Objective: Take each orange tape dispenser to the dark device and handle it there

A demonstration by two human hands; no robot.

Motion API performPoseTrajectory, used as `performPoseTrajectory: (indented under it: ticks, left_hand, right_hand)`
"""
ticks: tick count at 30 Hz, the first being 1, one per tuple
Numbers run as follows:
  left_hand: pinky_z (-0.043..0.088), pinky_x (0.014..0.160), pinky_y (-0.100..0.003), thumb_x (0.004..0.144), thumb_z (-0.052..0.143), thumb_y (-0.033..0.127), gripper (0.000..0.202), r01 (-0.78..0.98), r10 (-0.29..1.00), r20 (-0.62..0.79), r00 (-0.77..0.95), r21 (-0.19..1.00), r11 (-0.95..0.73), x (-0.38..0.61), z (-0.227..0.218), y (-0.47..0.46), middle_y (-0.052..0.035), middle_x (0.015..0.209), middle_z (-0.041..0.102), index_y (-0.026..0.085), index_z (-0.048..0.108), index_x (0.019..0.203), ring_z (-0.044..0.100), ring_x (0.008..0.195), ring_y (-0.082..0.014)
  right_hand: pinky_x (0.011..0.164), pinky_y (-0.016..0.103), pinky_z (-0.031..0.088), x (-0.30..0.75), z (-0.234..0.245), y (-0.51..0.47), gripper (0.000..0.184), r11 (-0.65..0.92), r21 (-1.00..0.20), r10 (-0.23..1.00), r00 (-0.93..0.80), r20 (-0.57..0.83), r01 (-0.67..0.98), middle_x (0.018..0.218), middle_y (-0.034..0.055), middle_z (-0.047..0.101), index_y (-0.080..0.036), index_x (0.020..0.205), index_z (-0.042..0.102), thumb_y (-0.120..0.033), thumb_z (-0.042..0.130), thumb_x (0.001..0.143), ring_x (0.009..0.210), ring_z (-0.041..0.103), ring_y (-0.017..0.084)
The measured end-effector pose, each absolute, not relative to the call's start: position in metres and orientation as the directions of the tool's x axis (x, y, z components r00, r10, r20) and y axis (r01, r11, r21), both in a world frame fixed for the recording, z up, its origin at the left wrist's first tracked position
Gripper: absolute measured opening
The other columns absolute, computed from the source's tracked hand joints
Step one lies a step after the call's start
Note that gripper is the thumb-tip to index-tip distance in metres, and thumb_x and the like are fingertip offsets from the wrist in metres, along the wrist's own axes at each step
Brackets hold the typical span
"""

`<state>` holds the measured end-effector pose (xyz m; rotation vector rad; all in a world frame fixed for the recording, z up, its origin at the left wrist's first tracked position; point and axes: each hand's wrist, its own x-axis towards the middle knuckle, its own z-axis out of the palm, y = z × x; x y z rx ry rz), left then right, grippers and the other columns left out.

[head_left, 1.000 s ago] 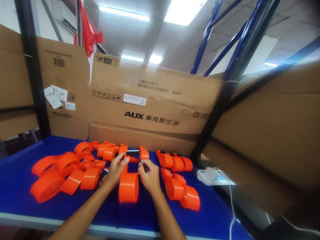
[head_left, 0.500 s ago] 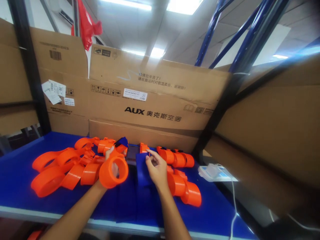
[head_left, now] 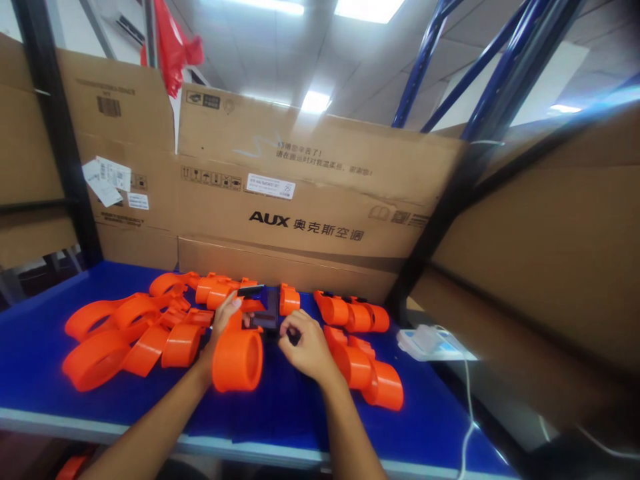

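My left hand [head_left: 225, 320] is closed around an orange plastic part with a wide ring [head_left: 237, 360] at its near end. The ring's opening faces right. At the part's far end sits a dark blue and black strip [head_left: 255, 293], tilted above the fingers. To the right, my right hand [head_left: 303, 343] is curled, thumb and fingertips together; whether a small thing is pinched there is hidden. Behind and between the hands lies a dark flat rectangular object [head_left: 271, 310]. Just past my right fingers stands another orange ring part [head_left: 289, 300].
Many orange ring parts lie left [head_left: 100, 360] and right [head_left: 357, 367] on the blue tabletop [head_left: 175, 407]. A cardboard panel [head_left: 225, 220] closes the back. At right is a white power strip [head_left: 430, 343] with a cable, beside a dark post [head_left: 425, 233].
The orange part in my left hand has turned, its ring opening swinging from facing me to the right. My right hand has moved down and left; the blue sheet by its fingers no longer shows there.
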<state>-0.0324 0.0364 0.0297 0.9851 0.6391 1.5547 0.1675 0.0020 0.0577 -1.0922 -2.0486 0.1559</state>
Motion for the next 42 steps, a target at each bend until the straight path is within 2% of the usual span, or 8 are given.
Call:
performPoseTrajectory:
  ticks: [4,9,14,18,22,26,35,42]
  left_hand:
    - [0.043,0.056,-0.024,0.078,0.066,0.047,0.029,-0.441,0.96,0.279,-0.021,0.859,-0.259,-0.032,0.029,0.031,0.0022,0.06,0.058,0.02,0.062,0.086,0.054,0.054,-0.0125]
    - [0.038,0.051,-0.022,0.076,0.069,0.044,0.028,-0.388,0.949,0.314,0.023,0.878,-0.281,-0.027,0.037,0.024,0.0043,0.059,0.053,0.02,0.06,0.088,0.048,0.051,-0.0106]
    - [0.038,0.049,-0.021,0.077,0.069,0.04,0.026,-0.34,0.907,0.408,0.105,0.872,-0.353,-0.019,0.045,0.015,0.0033,0.065,0.056,0.019,0.061,0.09,0.048,0.051,-0.0096]
    - [0.044,0.051,-0.024,0.08,0.068,0.042,0.034,-0.337,0.888,0.415,0.201,0.88,-0.335,-0.013,0.045,0.011,0.0005,0.069,0.063,0.019,0.059,0.103,0.057,0.05,-0.0128]
    - [0.046,0.047,-0.026,0.082,0.066,0.047,0.035,-0.333,0.91,0.348,0.224,0.905,-0.264,-0.008,0.04,0.015,0.0015,0.058,0.061,0.018,0.056,0.101,0.06,0.045,-0.0163]
    - [0.04,0.041,-0.021,0.082,0.067,0.045,0.031,-0.295,0.922,0.33,0.201,0.918,-0.264,-0.008,0.035,0.02,0.0046,0.05,0.056,0.017,0.058,0.091,0.052,0.037,-0.0112]
    - [0.035,0.036,-0.019,0.083,0.066,0.045,0.03,-0.27,0.915,0.355,0.19,0.915,-0.299,-0.012,0.036,0.021,0.0076,0.045,0.049,0.016,0.062,0.091,0.044,0.033,-0.0086]
    - [0.034,0.036,-0.018,0.079,0.071,0.046,0.033,-0.37,0.941,0.293,0.171,0.904,-0.214,-0.009,0.038,0.025,0.0041,0.062,0.058,0.016,0.061,0.091,0.049,0.036,-0.0063]
  right_hand:
    - [0.069,0.029,0.044,0.165,0.06,0.002,0.011,0.65,-0.49,0.72,-0.266,0.64,0.58,0.079,0.003,0.062,-0.022,0.087,0.068,-0.019,0.059,0.081,0.08,0.057,0.02]
    - [0.072,0.032,0.049,0.156,0.061,0.001,0.05,0.692,-0.567,0.692,-0.185,0.698,0.447,0.105,0.0077,0.067,-0.024,0.134,0.054,-0.032,0.065,0.085,0.085,0.06,0.021]
    - [0.07,0.034,0.051,0.15,0.054,0.002,0.042,0.676,-0.544,0.666,-0.095,0.74,0.497,0.095,0.0072,0.067,-0.024,0.126,0.061,-0.032,0.066,0.085,0.078,0.06,0.021]
    - [0.067,0.034,0.052,0.15,0.05,0.002,0.033,0.683,-0.472,0.578,-0.018,0.816,0.557,0.085,0.0065,0.067,-0.022,0.119,0.066,-0.028,0.062,0.086,0.072,0.059,0.02]
    - [0.07,0.037,0.053,0.151,0.049,0.004,0.037,0.733,-0.326,0.464,-0.088,0.881,0.597,0.083,0.0078,0.069,-0.02,0.121,0.066,-0.022,0.062,0.084,0.074,0.062,0.022]
    - [0.067,0.038,0.054,0.151,0.048,0.006,0.037,0.772,-0.243,0.397,-0.147,0.906,0.587,0.082,0.0081,0.071,-0.018,0.122,0.066,-0.019,0.061,0.085,0.073,0.063,0.022]
    - [0.068,0.037,0.054,0.148,0.049,0.007,0.037,0.803,-0.268,0.425,-0.197,0.884,0.532,0.087,0.0071,0.072,-0.02,0.124,0.065,-0.015,0.056,0.088,0.071,0.062,0.02]
    - [0.077,0.039,0.055,0.156,0.053,0.007,0.046,0.795,-0.271,0.468,-0.265,0.843,0.542,0.098,0.0072,0.073,-0.023,0.132,0.06,-0.016,0.061,0.086,0.083,0.062,0.022]
